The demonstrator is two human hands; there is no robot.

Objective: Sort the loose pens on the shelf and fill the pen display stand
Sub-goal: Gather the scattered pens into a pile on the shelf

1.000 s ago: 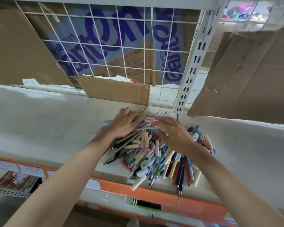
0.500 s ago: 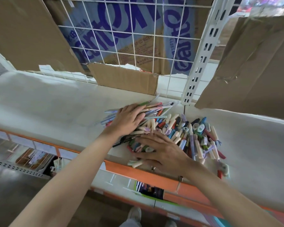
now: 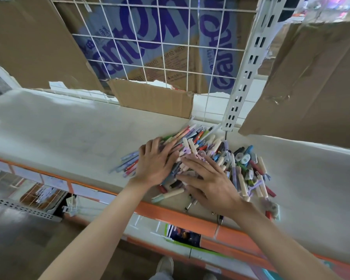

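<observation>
- Two bare forearms reach up from the bottom edge of the view; a shoe (image 3: 165, 265) shows on the floor below.
- Orange front edge strip (image 3: 170, 216) of the shelf (image 3: 59, 136) runs left to right under both wrists. A lower shelf level sits beneath it, with a green-edged packet (image 3: 182, 235) just under the strip.
- Right hand (image 3: 208, 182): palm down, fingers straight and spread, lying flat on the near side of the pen pile (image 3: 220, 158). Grips nothing.
- Left hand (image 3: 156, 162): palm down, fingers extended, pressing on the pile's left side. Fingertips lie over the pens; no pinch visible.
- Hands are just beside each other, fingertips nearly meeting over the pile's middle.
- Pen pile sits at the shelf's front-right area, between the front edge and the rear upright. Mixed colours: cream, lilac, blue, red, green. A few strays lie at the front edge near the right wrist, including one cream pen with a pale green cap (image 3: 168, 196).
- Blue and red pens fan out leftwards from under the left hand.
- Behind the pile: white slotted upright (image 3: 245, 63) and a white wire grid panel (image 3: 150, 47).
- Cardboard behind the grid carries purple lettering; a plain cardboard flap (image 3: 152, 98) stands at the shelf's rear edge.
- Large cardboard sheet (image 3: 315, 77) leans at the far right.
- Pen display stand: cannot tell where it is.
</observation>
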